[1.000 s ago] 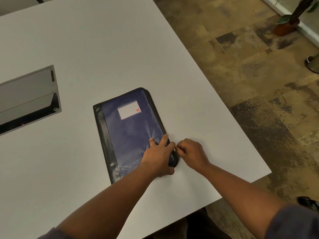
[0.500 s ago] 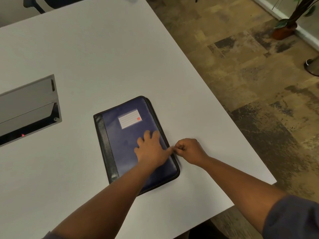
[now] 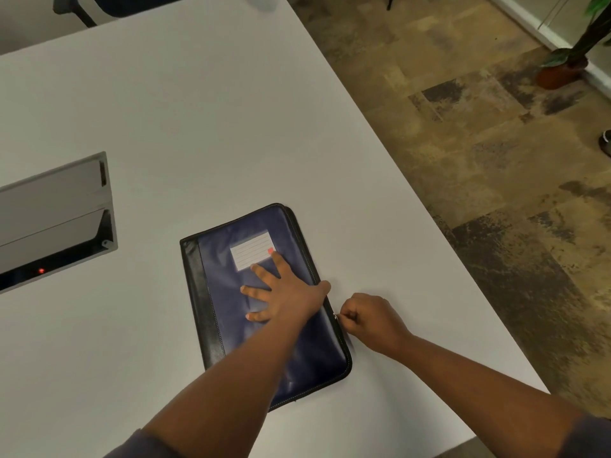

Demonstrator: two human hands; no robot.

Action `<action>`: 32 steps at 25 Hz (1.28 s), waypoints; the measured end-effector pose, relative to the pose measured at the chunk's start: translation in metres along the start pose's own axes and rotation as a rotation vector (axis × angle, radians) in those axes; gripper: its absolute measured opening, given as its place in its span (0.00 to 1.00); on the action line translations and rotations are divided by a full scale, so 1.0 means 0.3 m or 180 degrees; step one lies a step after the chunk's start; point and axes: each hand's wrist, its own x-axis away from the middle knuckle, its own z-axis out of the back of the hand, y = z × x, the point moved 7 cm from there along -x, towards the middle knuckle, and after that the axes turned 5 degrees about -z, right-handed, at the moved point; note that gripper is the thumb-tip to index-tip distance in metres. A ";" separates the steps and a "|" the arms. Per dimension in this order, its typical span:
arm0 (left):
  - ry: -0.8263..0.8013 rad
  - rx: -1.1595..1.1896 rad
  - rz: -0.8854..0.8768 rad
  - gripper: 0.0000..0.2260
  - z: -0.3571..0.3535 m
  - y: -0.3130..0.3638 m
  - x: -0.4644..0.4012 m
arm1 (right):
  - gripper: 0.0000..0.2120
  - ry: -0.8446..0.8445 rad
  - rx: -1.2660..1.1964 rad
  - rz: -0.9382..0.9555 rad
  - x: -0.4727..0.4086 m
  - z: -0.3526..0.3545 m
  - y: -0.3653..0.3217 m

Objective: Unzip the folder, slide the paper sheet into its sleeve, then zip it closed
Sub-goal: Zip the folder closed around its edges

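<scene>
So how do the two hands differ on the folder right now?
The left hand lies flat, fingers spread, on the folder cover; the right hand is curled, pinching the zipper pull at its right edge. The left is on top, the right beside it. Both touch the folder.

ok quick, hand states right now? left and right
Left hand: open, fingers spread, pressing flat on the blue folder.
Right hand: closed, pinching the zipper pull on the folder's right edge.
</scene>
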 end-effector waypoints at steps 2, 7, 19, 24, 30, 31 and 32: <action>-0.0026 0.0077 -0.0039 0.59 0.006 -0.003 -0.009 | 0.09 0.0078 -0.0017 0.0068 -0.036 0.028 -0.020; -0.0103 0.0179 -0.0108 0.59 0.001 -0.012 -0.030 | 0.06 0.0118 -0.0040 0.0244 -0.211 0.090 -0.095; -0.0154 0.0294 0.0094 0.61 -0.032 -0.027 -0.074 | 0.05 0.0055 -0.0189 0.0034 -0.583 0.135 -0.149; 0.0441 0.0059 -0.0329 0.57 0.124 0.046 -0.191 | 0.03 -0.0228 -0.0573 -0.0134 -0.592 0.132 -0.121; -0.0271 -0.0065 -0.0419 0.67 0.198 0.118 -0.359 | 0.04 -0.0310 -0.0563 -0.0146 -0.602 0.129 -0.118; -0.0331 -0.0073 -0.0414 0.69 0.201 0.119 -0.370 | 0.04 -0.0311 -0.0557 -0.0146 -0.603 0.128 -0.118; -0.0356 -0.0110 -0.0419 0.70 0.207 0.120 -0.379 | 0.04 -0.0312 -0.0558 -0.0147 -0.604 0.127 -0.116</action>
